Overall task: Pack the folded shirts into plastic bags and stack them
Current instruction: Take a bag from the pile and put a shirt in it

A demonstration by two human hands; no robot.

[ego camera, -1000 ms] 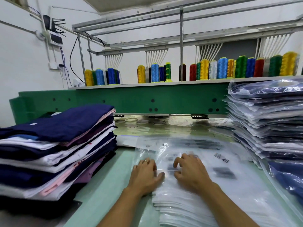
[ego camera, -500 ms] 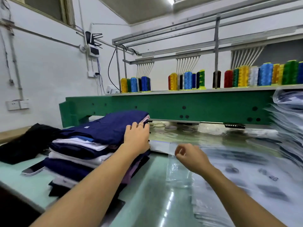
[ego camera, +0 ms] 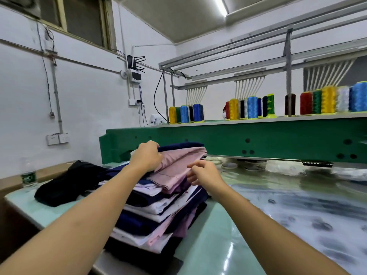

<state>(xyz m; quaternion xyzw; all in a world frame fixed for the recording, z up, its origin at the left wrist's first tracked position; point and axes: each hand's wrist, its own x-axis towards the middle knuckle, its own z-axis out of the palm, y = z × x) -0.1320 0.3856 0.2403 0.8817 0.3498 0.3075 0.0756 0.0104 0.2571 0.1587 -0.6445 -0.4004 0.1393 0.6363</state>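
A tall stack of folded shirts (ego camera: 158,211) in navy, white and pink stands on the pale green table (ego camera: 214,241). My left hand (ego camera: 146,155) grips the top folded shirt (ego camera: 174,165), tilting it up so its pink underside shows with a navy edge at the back. My right hand (ego camera: 202,172) is at the shirt's right front edge, fingers curled in against the fabric. Clear plastic bags (ego camera: 309,211) lie blurred across the table to the right.
A green embroidery machine beam (ego camera: 248,139) crosses behind the stack, with coloured thread spools (ego camera: 252,107) on its shelf. A black garment (ego camera: 67,181) lies left of the stack. A water bottle (ego camera: 28,173) stands at the far left.
The view has swung left. My left hand has lifted the top shirt's edge, exposing pink fabric. My right hand left the plastic bags and came over to the shirt.
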